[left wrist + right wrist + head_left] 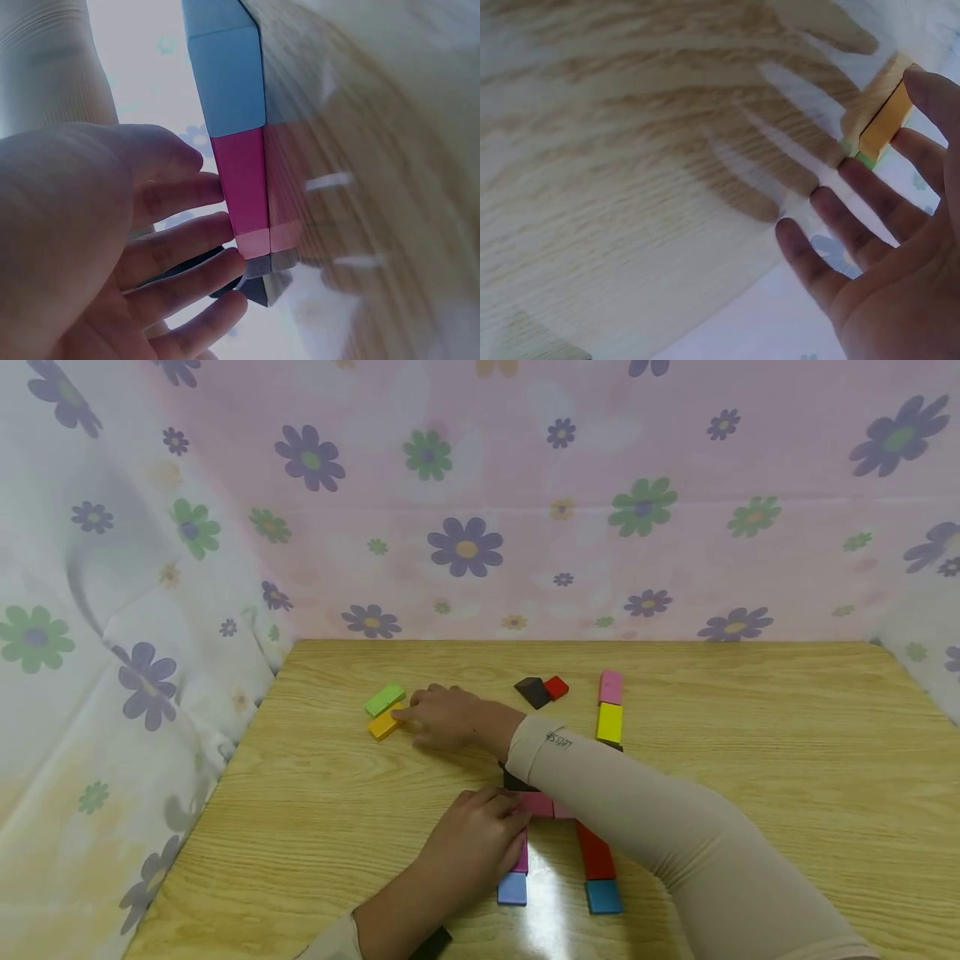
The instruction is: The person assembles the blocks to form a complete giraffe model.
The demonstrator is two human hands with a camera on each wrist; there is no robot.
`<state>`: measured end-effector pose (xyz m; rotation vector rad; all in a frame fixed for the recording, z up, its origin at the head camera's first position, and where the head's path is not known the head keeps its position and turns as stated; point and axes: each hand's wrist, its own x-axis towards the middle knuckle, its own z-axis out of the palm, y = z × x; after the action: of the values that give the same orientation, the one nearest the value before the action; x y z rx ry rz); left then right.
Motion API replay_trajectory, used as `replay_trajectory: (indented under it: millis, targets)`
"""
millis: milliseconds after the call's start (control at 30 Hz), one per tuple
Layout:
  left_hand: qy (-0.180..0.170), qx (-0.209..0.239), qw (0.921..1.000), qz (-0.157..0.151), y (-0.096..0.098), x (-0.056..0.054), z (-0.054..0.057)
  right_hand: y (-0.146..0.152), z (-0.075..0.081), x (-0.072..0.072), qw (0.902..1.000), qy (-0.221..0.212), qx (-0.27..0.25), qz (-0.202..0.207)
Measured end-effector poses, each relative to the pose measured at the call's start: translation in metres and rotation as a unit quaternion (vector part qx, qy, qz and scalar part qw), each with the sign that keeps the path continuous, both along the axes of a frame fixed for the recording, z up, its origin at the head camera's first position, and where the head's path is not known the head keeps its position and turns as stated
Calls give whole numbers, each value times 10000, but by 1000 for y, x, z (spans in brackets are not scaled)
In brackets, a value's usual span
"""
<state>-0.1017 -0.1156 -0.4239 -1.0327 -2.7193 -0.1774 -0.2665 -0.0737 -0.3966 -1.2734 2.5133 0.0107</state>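
Observation:
In the head view, my right hand (446,718) reaches across to the left, a fingertip on the right end of an orange block (384,723). A lime green block (385,700) lies alongside it. The right wrist view has the thumb and index finger at the orange block (889,120), the other fingers spread. Loosely extended, the fingers of my left hand (472,831) touch a row of blocks. This row holds a magenta block (241,180), a light blue block (229,82) and a pink block (536,804). My right sleeve covers part of the arrangement.
A red block (596,852) and a blue block (603,897) form a second row. Farther back are a yellow block (610,723), a pink block (611,687), a black wedge (532,692) and a small red block (556,687). Floral cloth (465,593) borders the wooden table (787,760).

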Motion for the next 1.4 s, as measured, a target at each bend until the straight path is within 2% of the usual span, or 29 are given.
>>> replay_trajectory:
  millis: [200,467,800,933,1100,1200,1400]
  targets:
    - [14,3,10000,-18,0,-1,0,-1,0,-7,9992,-196,-325,79]
    - [-295,-108,9995,14,1,0,3,-7,5,-9,9966,-243,-776,109]
    - [-167,-153,9997,-31,2,0,4,11,11,-16,9987,-8,-335,378]
    - [-81,-161,9998,-6,2,0,3,20,12,-20,9991,-80,-396,141]
    - [-72,-165,9998,31,1,1,2,21,7,-20,9951,-135,-961,-174]
    - [-98,-174,9998,30,1,1,2,18,3,-17,9929,-180,-1113,-382]
    - [-209,-178,9996,51,1,0,3,10,-1,-8,9941,230,-702,-797]
